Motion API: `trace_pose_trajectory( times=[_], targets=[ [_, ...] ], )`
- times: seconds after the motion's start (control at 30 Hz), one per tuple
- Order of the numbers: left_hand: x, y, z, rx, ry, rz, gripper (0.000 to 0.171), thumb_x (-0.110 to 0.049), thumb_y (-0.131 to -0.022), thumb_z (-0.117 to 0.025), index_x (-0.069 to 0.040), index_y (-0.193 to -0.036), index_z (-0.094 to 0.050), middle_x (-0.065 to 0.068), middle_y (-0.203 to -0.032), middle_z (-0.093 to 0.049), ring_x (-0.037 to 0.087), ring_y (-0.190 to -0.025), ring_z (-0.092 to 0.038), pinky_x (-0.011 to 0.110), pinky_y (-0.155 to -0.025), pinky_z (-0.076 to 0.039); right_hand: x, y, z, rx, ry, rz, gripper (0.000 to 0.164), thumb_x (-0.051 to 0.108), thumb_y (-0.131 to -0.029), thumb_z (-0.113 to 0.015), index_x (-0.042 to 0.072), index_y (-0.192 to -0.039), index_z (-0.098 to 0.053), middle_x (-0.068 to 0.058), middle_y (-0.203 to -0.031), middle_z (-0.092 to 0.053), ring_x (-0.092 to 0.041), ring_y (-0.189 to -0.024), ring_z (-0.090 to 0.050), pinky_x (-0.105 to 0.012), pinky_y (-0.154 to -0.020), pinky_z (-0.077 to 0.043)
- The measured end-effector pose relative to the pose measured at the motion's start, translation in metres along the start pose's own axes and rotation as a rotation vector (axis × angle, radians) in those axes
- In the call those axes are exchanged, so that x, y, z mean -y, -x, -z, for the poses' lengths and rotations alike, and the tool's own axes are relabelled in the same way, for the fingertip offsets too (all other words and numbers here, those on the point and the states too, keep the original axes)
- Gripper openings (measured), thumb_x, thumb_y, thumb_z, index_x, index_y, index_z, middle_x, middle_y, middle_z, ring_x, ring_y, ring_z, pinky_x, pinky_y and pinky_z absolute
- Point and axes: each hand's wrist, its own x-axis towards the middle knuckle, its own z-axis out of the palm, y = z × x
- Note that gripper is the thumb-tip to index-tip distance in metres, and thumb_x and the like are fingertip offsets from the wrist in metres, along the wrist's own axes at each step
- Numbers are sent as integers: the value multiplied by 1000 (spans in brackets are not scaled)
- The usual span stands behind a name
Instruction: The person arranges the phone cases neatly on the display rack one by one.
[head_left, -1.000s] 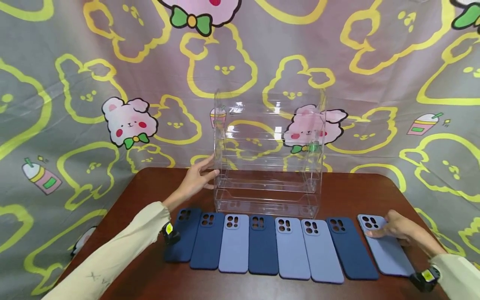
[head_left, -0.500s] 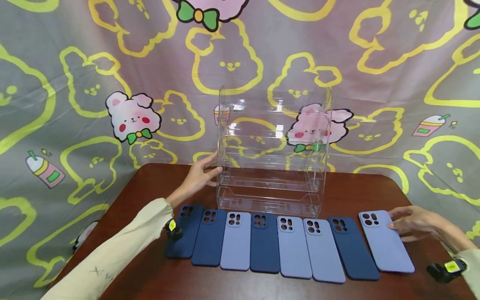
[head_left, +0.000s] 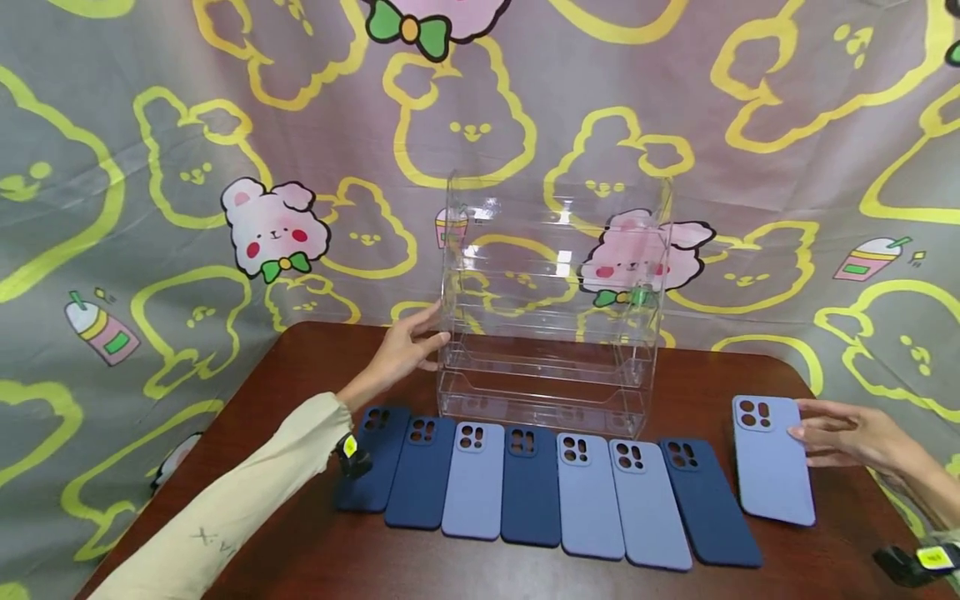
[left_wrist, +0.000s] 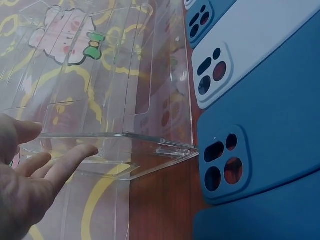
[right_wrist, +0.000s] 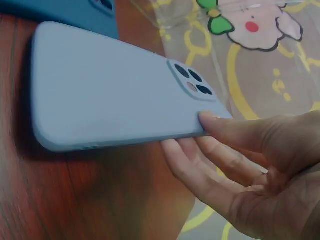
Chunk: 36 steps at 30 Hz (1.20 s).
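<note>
A: What does the right hand [head_left: 855, 437] have?

B: It pinches a pale blue, flat phone case [head_left: 772, 483] by the right edge, thumb on top and fingers under.

A: Where is that case?

B: On the right side, past a row of seven dark blue and pale blue flat phone cases [head_left: 475, 492]. It looks lifted off the shiny brown wooden bench [head_left: 701, 392], because a shadow shows under it.

A: Could it fall?

B: I think so. Only one edge is held, close to the far end, so the near end could dip. If the pinch is too soft, the case could twist and slip out.

A: Could it bump something?

B: Maybe. The dark blue phone case at the row's right end [head_left: 716, 508] is closest. If the right hand swings left too low, it could knock that one crooked and push its neighbours too.

A: And the left hand [head_left: 405, 346]?

B: Its fingers are loose and apart, by the left side of a tall, clear plastic rack with shelves [head_left: 540, 412]. I can't tell how firmly it touches.

A: Can that go wrong?

B: It could. The rack looks light, so a hard push might slide or tip it. It's see-through too, so a case could hit a shelf edge by mistake.
</note>
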Motion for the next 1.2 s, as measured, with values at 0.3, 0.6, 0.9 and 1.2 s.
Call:
trace_pose_trajectory(
  times=[0.3,0.6,0.9,1.2],
  targets=[
    [2,1,-3,-6,12,-23,67,-7,-106,-62,-13,-165,-32,27,-164,-37,47,-128,-61,48,-82,-67,15,4,1,-108,17,78,81,23,-106,-65,-27,-151,-20,-42,-113,-67,-16,-75,-77,-44,-73,-69],
    [2,1,-1,-30,9,-16,66,-8,-106,-63,-15,-164,-35,27,-161,-41,47,-126,-63,52,-82,-67,46,-2,6,-204,7,188,82,18,-103,-70,-25,-153,-21,1,-96,-75,-6,-70,-74,-35,-62,-68],
    [4,-2,0,-2,37,-11,67,-8,-105,-64,-16,-165,-34,25,-163,-40,48,-127,-62,45,-79,-68,84,4,11,-222,-77,297,78,11,-102,-70,-14,-160,-25,37,-92,-61,-1,-71,-74,-27,-61,-66],
    [3,-2,0,-12,45,-18,68,-6,-105,-64,-15,-165,-34,26,-162,-40,50,-124,-62,46,-77,-68,141,1,12,-222,-183,364,60,4,-99,-72,17,-154,-49,30,-100,-66,-6,-72,-76,-27,-62,-67]
  ],
)
